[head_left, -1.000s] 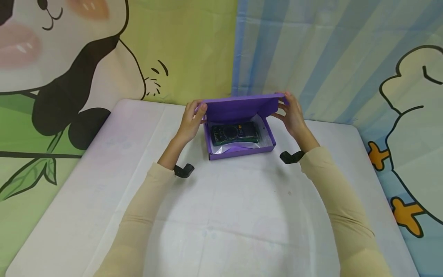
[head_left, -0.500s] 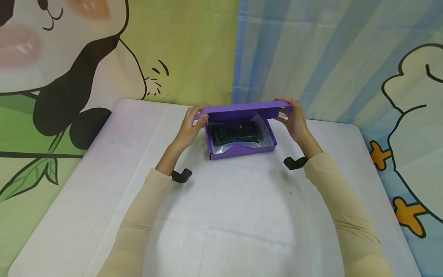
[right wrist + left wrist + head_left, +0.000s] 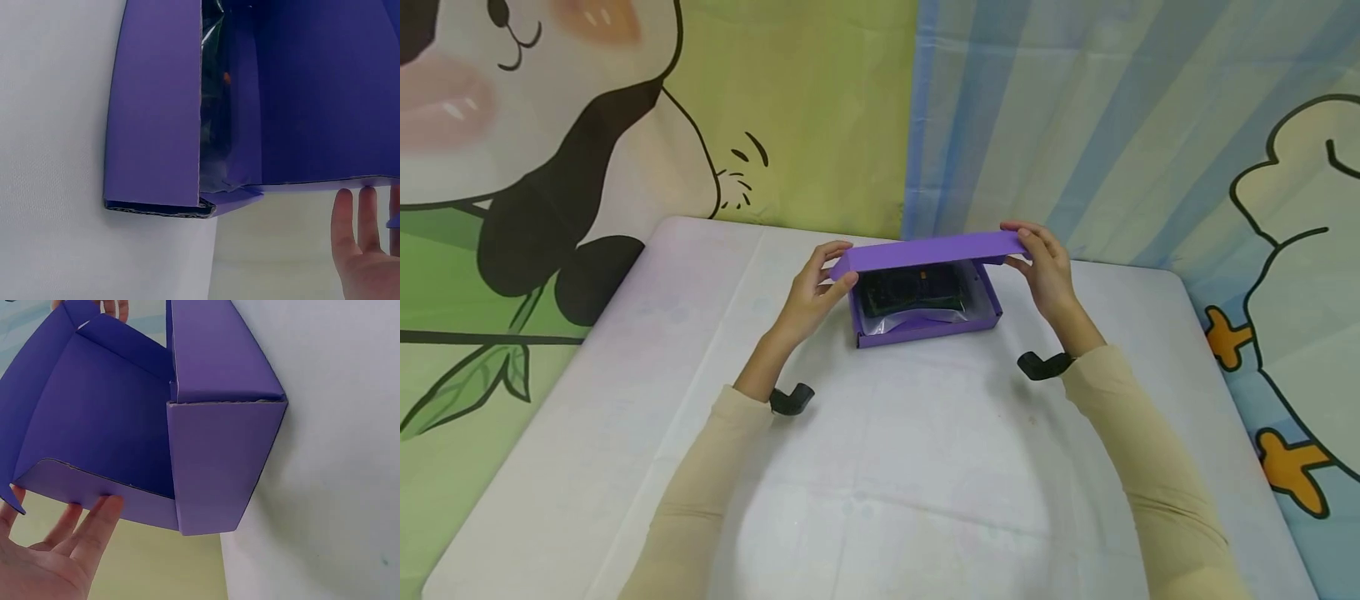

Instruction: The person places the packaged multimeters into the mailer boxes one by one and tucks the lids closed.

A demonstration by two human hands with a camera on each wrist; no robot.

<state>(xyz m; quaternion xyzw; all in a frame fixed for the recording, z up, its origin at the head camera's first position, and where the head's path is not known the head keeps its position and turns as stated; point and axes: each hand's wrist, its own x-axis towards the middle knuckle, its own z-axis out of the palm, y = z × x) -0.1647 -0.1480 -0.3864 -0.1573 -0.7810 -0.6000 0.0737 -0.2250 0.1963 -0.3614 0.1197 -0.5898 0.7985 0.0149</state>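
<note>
A purple cardboard box stands on the white table with its lid tilted partway down. Inside lies a dark device in clear plastic, which shows as a narrow strip of plastic in the right wrist view. My left hand holds the lid's left end, its fingers against the lid's side flap in the left wrist view. At the lid's right end, my right hand grips the corner, and its fingertips touch the flap's edge in the right wrist view.
The white table has its back edge just behind the box, against a printed cloth backdrop. Black curved pieces are on both wrists.
The lid has swung down and toward me, covering more of the box. Both hands have moved down along with it, still holding its ends. The box base has stayed nearly in place.
</note>
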